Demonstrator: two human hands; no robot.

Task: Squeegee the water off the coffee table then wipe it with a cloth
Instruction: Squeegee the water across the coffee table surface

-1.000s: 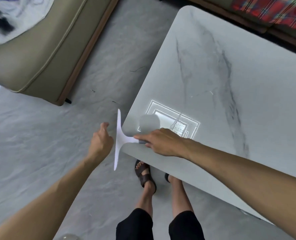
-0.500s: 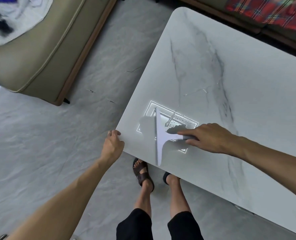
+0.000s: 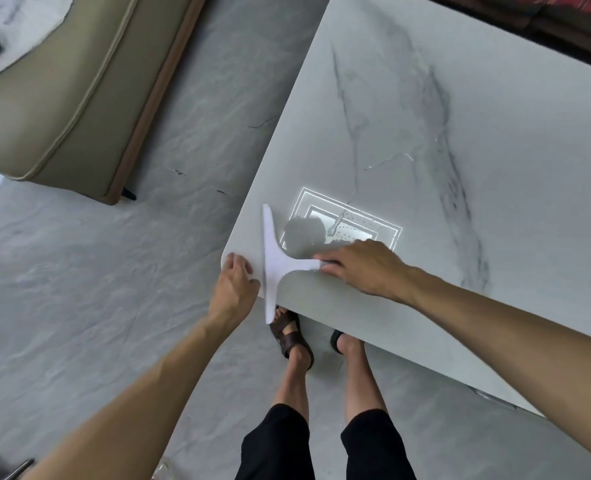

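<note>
A person is standing at the near corner of a pale marble-patterned tabletop [image 3: 494, 150], looking down at both bare hands. The right hand [image 3: 366, 268] is resting knuckles-up on the surface, its grip closing around the handle of a white squeegee [image 3: 276, 261], with the fingertips pressing on the stem where it widens toward the blade. The squeegee is lying close to the tabletop's corner, its long blade running roughly away from the person, the far tip sitting over the surface and the near tip sticking out past the front edge, above a sandalled foot [image 3: 292, 336]. The left hand [image 3: 235, 289] is resting at the rounded corner just beside the blade, its fingers curling over the edge; whether its grip is actually clamping the edge or only touching it, I cannot tell. Just beyond the right hand a bright rectangular reflection [image 3: 363, 220] is showing on the surface, and small beads and a thin trail of water [image 3: 387, 161] are glinting farther out near the dark grey veining. The floor [image 3: 62, 289] around the tabletop is grey with a stone-like pattern. An olive cushioned seat [image 3: 62, 98] with a wooden base is sitting well apart to the upper left. No cloth is visible on the tabletop.
</note>
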